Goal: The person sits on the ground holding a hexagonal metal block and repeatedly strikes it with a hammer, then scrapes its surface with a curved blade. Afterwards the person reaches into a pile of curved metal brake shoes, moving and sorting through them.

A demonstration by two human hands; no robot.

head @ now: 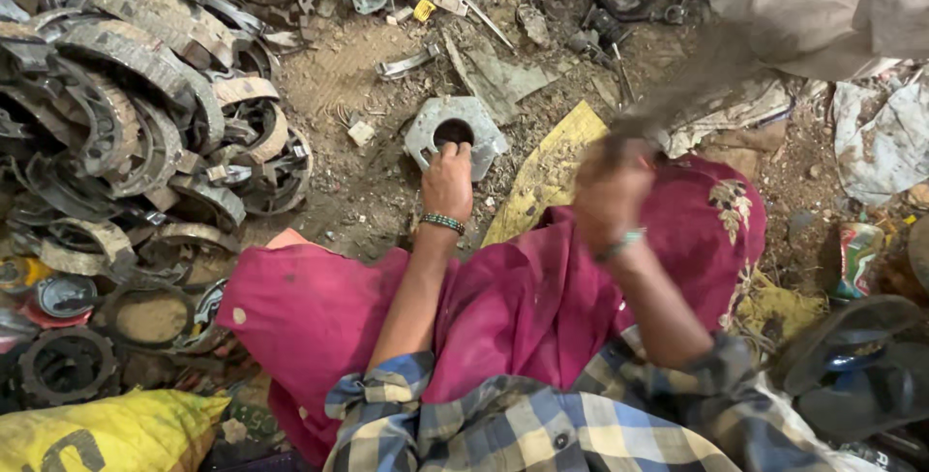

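Metal block (pixel 455 129) steadied by left hand (pixel 447 180); right hand (pixel 610 191) blurred, gripping hammer (pixel 677 85)

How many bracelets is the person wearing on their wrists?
2. One beaded green bracelet sits on the left wrist, behind the left hand on the metal plate. A pale one circles the right wrist; motion blur there could hide more.

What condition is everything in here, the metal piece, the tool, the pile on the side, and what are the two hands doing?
Left hand: resting on the grey metal plate, steadying it.
Grey metal plate: flat on the dirt, round hole in its middle.
Right hand: raised, gripping a tool handle.
Tool handle: motion-blurred, its head not visible.
Curved metal parts: heaped, rusty.
Yellow sack: lying bulged.
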